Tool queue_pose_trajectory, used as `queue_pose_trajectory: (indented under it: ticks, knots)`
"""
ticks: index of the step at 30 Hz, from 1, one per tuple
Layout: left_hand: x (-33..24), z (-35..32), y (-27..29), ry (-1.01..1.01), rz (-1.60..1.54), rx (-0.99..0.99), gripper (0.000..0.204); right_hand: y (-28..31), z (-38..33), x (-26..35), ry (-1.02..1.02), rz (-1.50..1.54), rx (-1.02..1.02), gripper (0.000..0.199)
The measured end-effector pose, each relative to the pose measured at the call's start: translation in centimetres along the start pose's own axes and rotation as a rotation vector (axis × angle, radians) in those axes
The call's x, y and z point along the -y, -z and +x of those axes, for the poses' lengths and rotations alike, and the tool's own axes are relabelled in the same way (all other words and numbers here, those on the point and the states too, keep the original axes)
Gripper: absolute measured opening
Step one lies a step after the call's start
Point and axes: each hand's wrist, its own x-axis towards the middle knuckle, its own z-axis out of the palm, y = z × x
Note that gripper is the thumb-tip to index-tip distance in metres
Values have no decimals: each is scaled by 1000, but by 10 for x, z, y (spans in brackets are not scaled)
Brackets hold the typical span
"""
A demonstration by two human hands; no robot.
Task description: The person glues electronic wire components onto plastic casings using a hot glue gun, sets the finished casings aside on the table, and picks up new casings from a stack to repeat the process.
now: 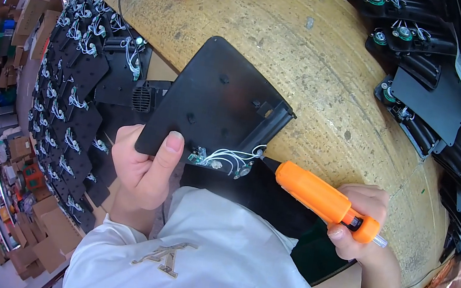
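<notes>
Black nozzle (271,163) right at the thin white wires (230,155)!
Left hand (143,164), fingers pinching, has the flat black plastic panel (213,100) mid-view by its seven-o'clock corner; right hand (375,205) wraps fingers round the orange plastic glue gun (310,190) at four. A slip could snag wires.

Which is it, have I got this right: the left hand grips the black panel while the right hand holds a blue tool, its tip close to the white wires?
Not quite: the head view shows the tool is orange, not blue. The left hand does grip the black panel, and the right hand holds the tool, tip close to the white wires.
</notes>
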Motion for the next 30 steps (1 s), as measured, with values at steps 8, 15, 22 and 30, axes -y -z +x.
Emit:
queue_pose_trajectory:
  ticks: [8,15,22,30]
  knots:
    - [-1,0,0,-2,9,9,24,-1,2,2,-13,-27,17,35]
    - [-2,-1,-1,5,12,-11,25,1,3,5,-29,-59,40,34]
    - [2,-1,0,-11,17,-2,27,-1,4,7,-32,-73,20,34]
    - [6,0,-3,45,-88,-50,25,-2,5,10,-47,-138,2,40]
